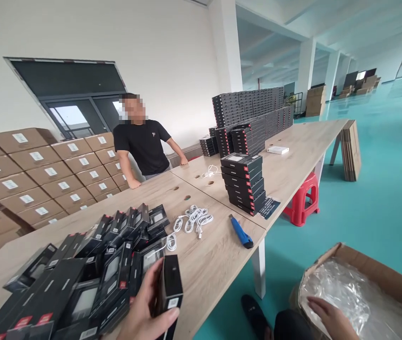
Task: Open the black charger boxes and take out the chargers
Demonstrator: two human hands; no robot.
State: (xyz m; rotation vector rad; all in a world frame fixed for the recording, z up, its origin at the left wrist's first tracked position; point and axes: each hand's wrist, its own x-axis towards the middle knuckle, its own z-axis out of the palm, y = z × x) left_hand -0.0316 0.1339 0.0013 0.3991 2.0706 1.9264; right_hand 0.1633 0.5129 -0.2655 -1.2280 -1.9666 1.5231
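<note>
My left hand (pixel 147 307) grips a small black box (pixel 173 283) by its sides, held upright at the table's front edge. To its left spreads a pile of similar black boxes (pixel 62 278), several with clear windows. My right hand (pixel 328 316) is over an open carton (pixel 381 271) at the lower right, fingers stretched out and holding nothing that I can see. Crumpled clear plastic wrap (pixel 342 288) fills the carton beneath it. White cables (pixel 197 218) lie coiled beyond the held box, with a blue box cutter (pixel 240 231) to their right.
A stack of black boxes (pixel 243 184) stands on the wooden table (pixel 215 264), with long rows of boxes (pixel 250 108) behind. A person (pixel 146 146) leans on the far edge. A red stool (pixel 303 200) and flattened cardboard (pixel 350 151) stand right; sealed cartons (pixel 50 172) line the wall.
</note>
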